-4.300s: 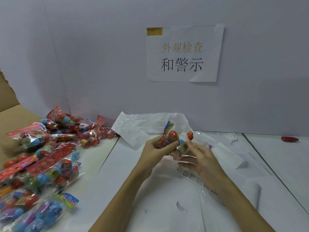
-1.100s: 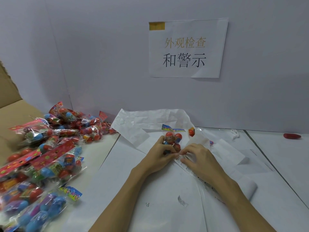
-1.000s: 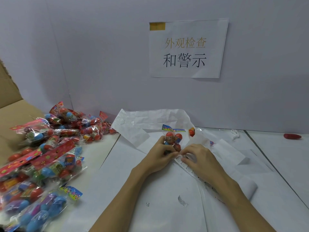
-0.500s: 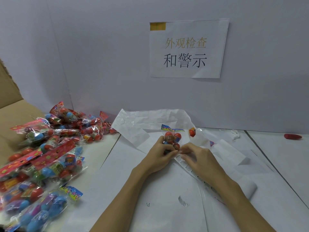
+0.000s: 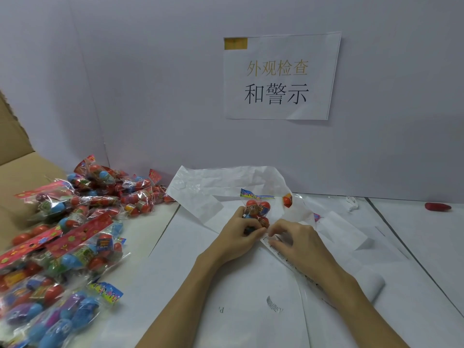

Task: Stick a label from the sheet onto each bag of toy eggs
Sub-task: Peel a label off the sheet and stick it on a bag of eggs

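Holding a clear bag of red toy eggs (image 5: 256, 210) near the white worktop's (image 5: 175, 259) far edge, left hand (image 5: 238, 234) grips it. Right hand (image 5: 293, 239) has come down onto the printed label sheet (image 5: 283, 257), fingertips pinching its edge; label likely being peeled next.

Approx 4 s back both hands held the bag of toy eggs (image 5: 256, 211) up in the air, mid-frame. Now it's down on the white surface (image 5: 190, 249), centre of frame. Left hand (image 5: 238, 237) grips its lower end w/ curled fingers; right hand (image 5: 296, 241) has dropped onto the label sheet (image 5: 283, 257) just right of the bag, fingertips pinching at the sheet's edge. Over the last sec, only tiny finger shifts.
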Tool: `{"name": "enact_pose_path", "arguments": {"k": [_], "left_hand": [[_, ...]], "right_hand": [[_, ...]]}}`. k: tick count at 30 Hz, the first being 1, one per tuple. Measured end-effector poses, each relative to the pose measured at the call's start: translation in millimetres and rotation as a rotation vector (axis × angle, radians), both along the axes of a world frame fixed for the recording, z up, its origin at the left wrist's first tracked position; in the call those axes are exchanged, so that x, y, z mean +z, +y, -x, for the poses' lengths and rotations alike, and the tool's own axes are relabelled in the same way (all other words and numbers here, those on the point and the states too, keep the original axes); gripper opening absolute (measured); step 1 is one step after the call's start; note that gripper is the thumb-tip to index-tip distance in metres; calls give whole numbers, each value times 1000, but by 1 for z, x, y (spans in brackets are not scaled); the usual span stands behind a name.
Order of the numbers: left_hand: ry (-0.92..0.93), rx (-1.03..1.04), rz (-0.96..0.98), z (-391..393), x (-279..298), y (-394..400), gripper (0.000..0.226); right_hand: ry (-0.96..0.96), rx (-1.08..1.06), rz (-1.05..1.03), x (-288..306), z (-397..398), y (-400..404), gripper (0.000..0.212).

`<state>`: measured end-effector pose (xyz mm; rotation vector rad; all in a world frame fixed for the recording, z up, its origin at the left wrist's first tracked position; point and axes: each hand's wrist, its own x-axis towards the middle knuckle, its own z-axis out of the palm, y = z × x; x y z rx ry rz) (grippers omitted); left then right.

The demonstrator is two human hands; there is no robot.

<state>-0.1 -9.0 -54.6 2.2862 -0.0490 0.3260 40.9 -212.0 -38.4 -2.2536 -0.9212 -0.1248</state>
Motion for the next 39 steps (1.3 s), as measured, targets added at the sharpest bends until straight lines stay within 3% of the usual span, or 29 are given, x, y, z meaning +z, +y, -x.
{"name": "enact_pose_path", "arguments": {"k": [4,11,16,21,26,32,36,39], "left_hand": [[13,-8,10,-1,0,-1,18],[41,2,25,-1,1,-1,22],[60,12,87,2,6,-1,19],[-88,65,357,9,19,-5,21],[-216,44,662,15,37,-12,54],[-213,34,846,18,45,-19,38],[-208,68,773,18,44,-22,46],[-189,53,771,19,43,-30,32]], "right_hand": [[-28,-3,-7,0,1,3,19],[-6,-16,-22,0,2,5,4],[256,-89,-339,4,-3,2,10],[466,-117,-696,14,-9,-6,5],[626,-77,-876,23,-3,-5,10],[526,28,-901,30,10,0,15],[375,5,-878,32,14,4,34],[327,11,-870,31,15,7,34]]}}
